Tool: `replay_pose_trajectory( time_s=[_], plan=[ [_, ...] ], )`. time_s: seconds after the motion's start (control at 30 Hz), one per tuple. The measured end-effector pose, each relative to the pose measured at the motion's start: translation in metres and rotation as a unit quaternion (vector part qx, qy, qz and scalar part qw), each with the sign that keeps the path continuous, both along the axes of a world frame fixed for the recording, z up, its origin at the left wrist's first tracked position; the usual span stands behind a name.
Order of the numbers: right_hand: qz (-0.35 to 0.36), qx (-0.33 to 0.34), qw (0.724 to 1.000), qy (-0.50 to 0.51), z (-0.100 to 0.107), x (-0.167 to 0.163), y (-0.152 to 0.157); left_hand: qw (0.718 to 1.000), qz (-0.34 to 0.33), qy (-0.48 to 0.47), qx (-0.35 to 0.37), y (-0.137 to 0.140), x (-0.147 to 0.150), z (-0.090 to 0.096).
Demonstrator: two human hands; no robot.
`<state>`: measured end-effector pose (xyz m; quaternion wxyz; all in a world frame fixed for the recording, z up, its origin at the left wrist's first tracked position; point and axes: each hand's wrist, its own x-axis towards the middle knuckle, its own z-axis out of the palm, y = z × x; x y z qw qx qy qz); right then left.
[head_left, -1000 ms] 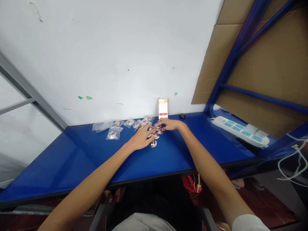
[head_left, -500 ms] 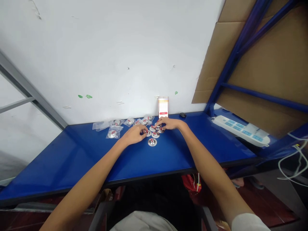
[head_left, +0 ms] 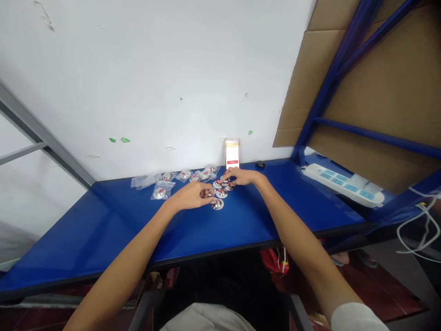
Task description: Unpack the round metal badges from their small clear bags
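Note:
Several round silver discs with domed middles and red marks lie in a tight cluster on the blue table; their exact kind is too small to tell. My left hand (head_left: 195, 195) is at the cluster's left side, thumb and forefinger apart, the thumb at the nearest disc (head_left: 217, 204). Another disc (head_left: 222, 193) lies just behind that one. From the right, my right hand (head_left: 242, 176) reaches over the back of the cluster, its fingers spread and bent down onto the discs there. Its fingers partly cover those back discs.
Left of the cluster, similar discs in clear plastic bags (head_left: 160, 193) lie along the wall. A phone (head_left: 232, 155) leans against the white wall. A black mouse (head_left: 260, 164) and a white power strip (head_left: 342, 185) are to the right. The blue table's (head_left: 113, 230) front edge is close to me.
My left hand has shifted slightly toward me, its thumb moving from the left-hand disc to the nearest one. My right hand stays over the back discs. The view has tilted slightly.

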<state>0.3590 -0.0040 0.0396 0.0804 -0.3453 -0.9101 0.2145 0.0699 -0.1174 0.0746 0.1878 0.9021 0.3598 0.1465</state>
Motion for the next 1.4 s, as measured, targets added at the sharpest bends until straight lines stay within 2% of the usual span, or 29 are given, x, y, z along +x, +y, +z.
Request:
replay_pose_trajectory(
  time_s=[0.27,0.5,0.93,1.17,1.4],
  plan=[
    [0.006,-0.008,1.0,0.001,0.0,0.001,0.0,0.998,-0.061,0.024,0.007,0.002,0.004,-0.008],
    [0.007,-0.003,1.0,0.002,0.0,0.001,0.001,0.999,-0.029,0.021,-0.014,0.002,0.0,-0.008],
    [0.013,-0.005,1.0,0.004,-0.003,0.002,0.002,0.999,-0.023,0.026,0.015,0.011,-0.002,-0.016],
    [0.013,-0.005,1.0,-0.003,-0.001,0.001,0.001,0.999,-0.035,0.007,0.004,0.01,-0.001,-0.017],
    [0.018,-0.001,1.0,0.006,-0.002,0.001,0.001,0.999,-0.026,0.003,0.044,0.012,0.0,-0.018]
  ],
)
